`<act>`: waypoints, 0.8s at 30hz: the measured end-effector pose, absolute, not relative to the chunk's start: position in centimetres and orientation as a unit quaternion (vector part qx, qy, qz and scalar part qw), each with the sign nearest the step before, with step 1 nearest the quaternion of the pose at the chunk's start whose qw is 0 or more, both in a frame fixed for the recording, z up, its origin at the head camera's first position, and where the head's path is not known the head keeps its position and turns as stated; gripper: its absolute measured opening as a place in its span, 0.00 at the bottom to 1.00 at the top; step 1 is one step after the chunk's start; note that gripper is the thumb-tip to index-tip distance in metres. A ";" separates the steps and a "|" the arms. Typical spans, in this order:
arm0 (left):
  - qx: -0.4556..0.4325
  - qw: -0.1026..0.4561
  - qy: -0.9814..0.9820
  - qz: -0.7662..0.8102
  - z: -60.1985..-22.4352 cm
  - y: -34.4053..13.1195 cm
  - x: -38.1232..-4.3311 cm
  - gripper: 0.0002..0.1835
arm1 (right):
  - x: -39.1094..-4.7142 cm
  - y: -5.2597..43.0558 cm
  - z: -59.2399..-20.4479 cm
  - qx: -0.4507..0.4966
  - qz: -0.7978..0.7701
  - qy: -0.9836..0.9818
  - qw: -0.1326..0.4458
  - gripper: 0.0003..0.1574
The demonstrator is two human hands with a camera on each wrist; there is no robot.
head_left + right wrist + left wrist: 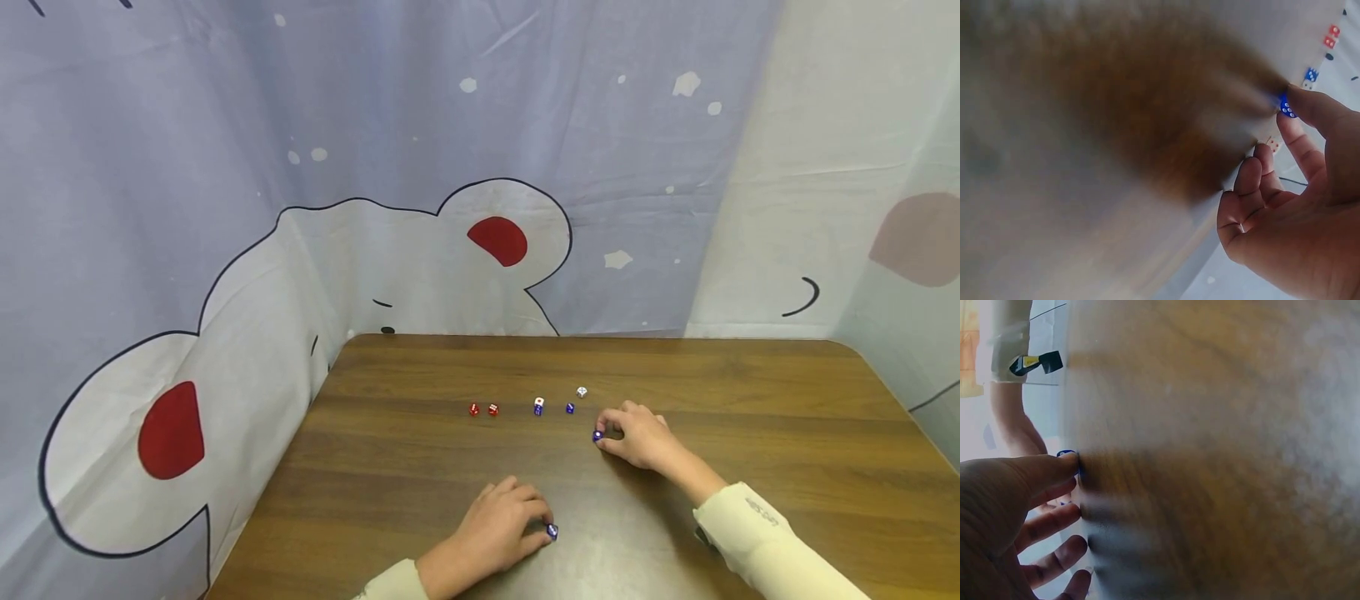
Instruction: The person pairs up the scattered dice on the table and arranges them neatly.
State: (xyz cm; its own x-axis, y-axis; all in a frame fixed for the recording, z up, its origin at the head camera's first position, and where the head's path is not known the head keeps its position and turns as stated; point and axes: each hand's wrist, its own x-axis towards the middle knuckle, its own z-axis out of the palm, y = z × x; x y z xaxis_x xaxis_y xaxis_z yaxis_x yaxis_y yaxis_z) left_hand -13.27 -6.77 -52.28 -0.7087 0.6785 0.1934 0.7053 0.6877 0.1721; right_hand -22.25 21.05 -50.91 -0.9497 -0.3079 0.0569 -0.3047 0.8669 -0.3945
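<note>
Near the table's front, my left hand (pixel 504 527) pinches a blue die (pixel 552 532) between thumb and index finger. In the left wrist view only a sliver of that die (pixel 1067 452) shows past the thumb. Farther off on the right, my right hand (pixel 637 435) pinches another blue die (pixel 597 436), its white pips visible in the right wrist view. Just beyond this hand are a white die (pixel 582 392) and a blue die (pixel 570 408). Left of these, a white die with a red pip (pixel 539 402) overlaps a blue die (pixel 538 410) in the head view.
Two red dice, one at left (pixel 474 409) and one at right (pixel 493 409), lie side by side left of the other dice. The brown wooden table (pixel 390 467) meets a printed curtain (pixel 630 167) along its back edge.
</note>
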 end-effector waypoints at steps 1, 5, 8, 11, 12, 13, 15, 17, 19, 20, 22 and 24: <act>-0.376 0.056 -0.917 -0.118 -52.3 -6.8 -13.3 0.08 | -22.1 21.0 -51.0 -0.160 -0.202 0.966 0.003 0.11; -0.371 0.049 -0.920 -0.117 -52.2 -6.7 -13.3 0.08 | -21.5 20.8 -51.0 -0.168 -0.200 0.965 0.000 0.11; -0.368 0.046 -0.922 -0.116 -52.1 -6.7 -13.3 0.08 | -21.1 20.6 -51.0 -0.171 -0.200 0.965 0.001 0.11; -0.367 0.044 -0.922 -0.113 -52.0 -6.6 -13.2 0.08 | -20.8 20.4 -51.0 -0.170 -0.200 0.965 0.003 0.11; -0.367 0.043 -0.922 -0.113 -52.0 -6.6 -13.2 0.08 | -20.8 20.4 -51.1 -0.170 -0.200 0.965 0.002 0.11; -0.367 0.042 -0.923 -0.113 -52.0 -6.6 -13.2 0.08 | -20.7 20.3 -51.1 -0.169 -0.200 0.965 0.002 0.11; -0.366 0.041 -0.923 -0.112 -51.9 -6.6 -13.2 0.08 | -20.5 20.3 -51.0 -0.168 -0.199 0.965 0.001 0.12; -0.366 0.039 -0.923 -0.111 -51.9 -6.5 -13.2 0.08 | -20.3 20.2 -51.0 -0.170 -0.198 0.965 -0.001 0.12; -0.365 0.037 -0.924 -0.111 -51.9 -6.5 -13.2 0.08 | -20.1 20.2 -50.9 -0.171 -0.197 0.965 -0.001 0.12; -0.365 0.035 -0.924 -0.110 -51.9 -6.5 -13.2 0.08 | -20.0 20.2 -51.0 -0.172 -0.196 0.965 -0.001 0.12; -0.364 0.030 -0.924 -0.110 -51.9 -6.5 -13.2 0.08 | -19.8 20.1 -51.0 -0.172 -0.194 0.966 -0.001 0.12; -0.363 0.026 -0.925 -0.111 -51.8 -6.4 -13.2 0.08 | -19.6 20.1 -51.0 -0.172 -0.192 0.966 -0.001 0.12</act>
State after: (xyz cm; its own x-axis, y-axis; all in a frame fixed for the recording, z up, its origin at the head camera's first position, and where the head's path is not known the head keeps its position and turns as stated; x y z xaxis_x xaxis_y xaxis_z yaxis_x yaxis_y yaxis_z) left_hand -13.24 -6.45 -51.80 -0.7355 0.6651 0.1289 0.6768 0.7123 0.1859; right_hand -19.59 20.09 -51.01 -0.9407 -0.3325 0.0674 -0.3331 0.8670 -0.3705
